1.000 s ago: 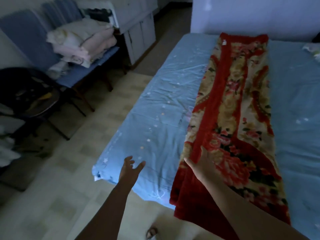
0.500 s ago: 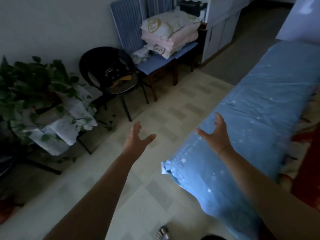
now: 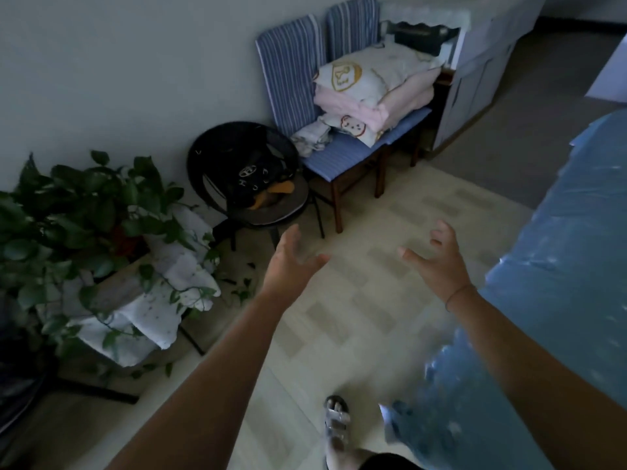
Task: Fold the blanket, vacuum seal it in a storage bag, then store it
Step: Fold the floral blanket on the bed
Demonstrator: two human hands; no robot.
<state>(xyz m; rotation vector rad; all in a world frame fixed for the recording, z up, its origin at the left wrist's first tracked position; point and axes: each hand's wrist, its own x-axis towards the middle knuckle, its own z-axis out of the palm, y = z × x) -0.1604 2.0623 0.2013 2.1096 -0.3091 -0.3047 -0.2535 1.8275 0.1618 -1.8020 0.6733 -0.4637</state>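
Pale checkered tile floor [image 3: 356,300] fills the middle, with both bare arms stretched out over it. Left hand [image 3: 288,262] has loose spread fingers and holds nothing, right hand [image 3: 441,262] same deal, fingers slightly curled, nothing in it. Blue star-print bed sheet [image 3: 559,266] runs along the right side. The blanket isn't in view. Stack of folded pink and white bedding [image 3: 373,86] sits on a blue striped chair [image 3: 339,154] by the wall, leafy green plant [image 3: 84,205] at left

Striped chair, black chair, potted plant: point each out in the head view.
striped chair [image 3: 342,157], head view, blue seat cushion.
black chair [image 3: 210,144], head view, curved backrest rim.
potted plant [image 3: 84,188], head view, leaves.
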